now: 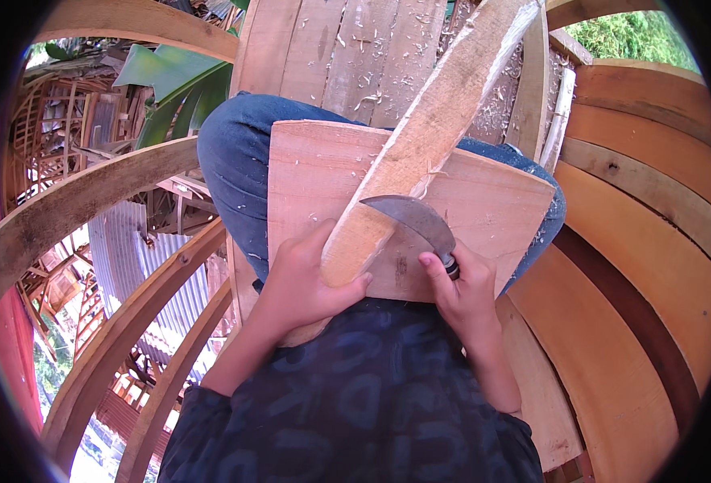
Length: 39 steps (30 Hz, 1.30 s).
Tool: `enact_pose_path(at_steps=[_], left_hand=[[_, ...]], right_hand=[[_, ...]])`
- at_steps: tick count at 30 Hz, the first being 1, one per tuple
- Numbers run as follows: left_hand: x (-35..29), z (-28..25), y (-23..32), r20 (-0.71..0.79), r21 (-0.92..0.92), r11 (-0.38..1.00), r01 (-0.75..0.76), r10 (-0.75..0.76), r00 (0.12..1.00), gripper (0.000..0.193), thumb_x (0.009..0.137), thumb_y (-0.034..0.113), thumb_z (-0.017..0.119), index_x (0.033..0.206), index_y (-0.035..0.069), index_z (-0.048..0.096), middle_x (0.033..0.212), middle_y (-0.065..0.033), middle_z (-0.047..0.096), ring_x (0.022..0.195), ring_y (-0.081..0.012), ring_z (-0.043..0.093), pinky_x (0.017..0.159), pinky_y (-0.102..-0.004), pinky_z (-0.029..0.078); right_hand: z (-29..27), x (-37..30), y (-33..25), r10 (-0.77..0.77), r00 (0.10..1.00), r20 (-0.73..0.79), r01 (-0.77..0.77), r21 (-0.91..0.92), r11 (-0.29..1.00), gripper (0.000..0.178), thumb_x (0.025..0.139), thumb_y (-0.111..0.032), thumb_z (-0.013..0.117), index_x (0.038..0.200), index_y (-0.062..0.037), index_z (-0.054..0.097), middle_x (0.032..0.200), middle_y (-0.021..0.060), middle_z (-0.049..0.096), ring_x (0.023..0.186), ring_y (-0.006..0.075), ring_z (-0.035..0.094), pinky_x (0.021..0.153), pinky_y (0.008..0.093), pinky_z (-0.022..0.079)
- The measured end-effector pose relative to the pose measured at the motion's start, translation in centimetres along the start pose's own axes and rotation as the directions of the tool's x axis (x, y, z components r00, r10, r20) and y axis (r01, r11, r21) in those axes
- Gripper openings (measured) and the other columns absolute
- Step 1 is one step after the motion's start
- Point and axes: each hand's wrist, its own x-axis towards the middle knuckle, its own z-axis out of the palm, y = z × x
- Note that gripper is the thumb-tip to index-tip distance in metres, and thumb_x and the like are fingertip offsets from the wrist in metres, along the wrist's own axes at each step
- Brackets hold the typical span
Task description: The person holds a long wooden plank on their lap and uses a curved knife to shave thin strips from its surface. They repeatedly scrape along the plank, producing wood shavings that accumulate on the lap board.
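A long, pale wooden strip (425,146) with a rough brown face and whitish trimmed edges slants from my belly up to the far right. My left hand (308,274) wraps round its near end, the thumb lying across its face. In my right hand (466,291) is a curved knife (420,219) with a hooked, sickle-like blade; my fingers cover most of its dark handle. The blade points left, with its tip over the strip. A thin curl of wood stands at the strip's right edge, just beyond the blade. Under the strip, a flat wooden board (323,173) lies across my lap.
Plank flooring (362,56) strewn with wood shavings stretches ahead of my crossed legs in jeans (239,149). Wide orange-brown boards (613,241) form a wall at right. At left, wooden beams (122,338) frame open gaps above corrugated metal sheets (142,266) and a large green leaf (174,80).
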Motion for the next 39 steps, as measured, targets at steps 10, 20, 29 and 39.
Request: enact_pose_path(at_steps=[10, 20, 29, 39], left_hand=[[-0.3, -0.2, -0.1, 0.071, -0.084, 0.994, 0.073, -0.067, 0.995, 0.058, 0.068, 0.018, 0.078, 0.117, -0.006, 0.058, 0.098, -0.0171, 0.070, 0.090, -0.0220, 0.069, 0.081, -0.0328, 0.052], [-1.6, -0.8, -1.0, 0.161, -0.253, 0.955, 0.156, -0.118, 0.980, 0.057, 0.069, 0.018, 0.077, 0.117, -0.005, 0.058, 0.102, -0.0122, 0.068, 0.093, -0.0172, 0.064, 0.083, -0.0308, 0.050], [-1.6, -0.4, -0.9, 0.139, -0.235, 0.965, 0.114, -0.083, 0.987, 0.058, 0.069, 0.021, 0.078, 0.116, -0.005, 0.057, 0.099, -0.0116, 0.068, 0.091, -0.0166, 0.064, 0.081, -0.0304, 0.050], [-1.8, 0.2, -0.7, 0.138, -0.155, 0.985, 0.072, -0.051, 0.989, 0.058, 0.067, 0.022, 0.078, 0.115, -0.005, 0.059, 0.094, -0.0134, 0.070, 0.086, -0.0194, 0.068, 0.079, -0.0315, 0.051]], right_hand=[[-1.2, -0.3, 0.3, -0.034, 0.996, -0.084, 0.039, 0.051, 0.998, 0.022, 0.085, -0.018, 0.070, 0.092, 0.0023, 0.066, 0.065, 0.0159, 0.059, 0.054, 0.0273, 0.058, 0.052, 0.0336, 0.044], [1.1, -0.6, 0.0, -0.062, 0.998, 0.011, 0.063, -0.216, 0.974, 0.056, 0.079, -0.049, 0.071, 0.055, -0.0012, 0.056, 0.051, 0.0183, 0.053, 0.046, 0.0358, 0.056, 0.044, 0.0406, 0.044], [0.4, 0.1, 0.3, -0.223, 0.965, -0.137, 0.122, -0.518, 0.847, 0.061, 0.075, -0.059, 0.070, 0.056, -0.0028, 0.056, 0.052, 0.0145, 0.055, 0.049, 0.0326, 0.059, 0.045, 0.0400, 0.045], [-5.6, 0.1, 0.0, -0.015, 0.948, -0.319, -0.129, -0.427, 0.895, 0.059, 0.080, -0.052, 0.070, 0.064, 0.0033, 0.060, 0.051, 0.0173, 0.054, 0.046, 0.0320, 0.055, 0.047, 0.0382, 0.042]])
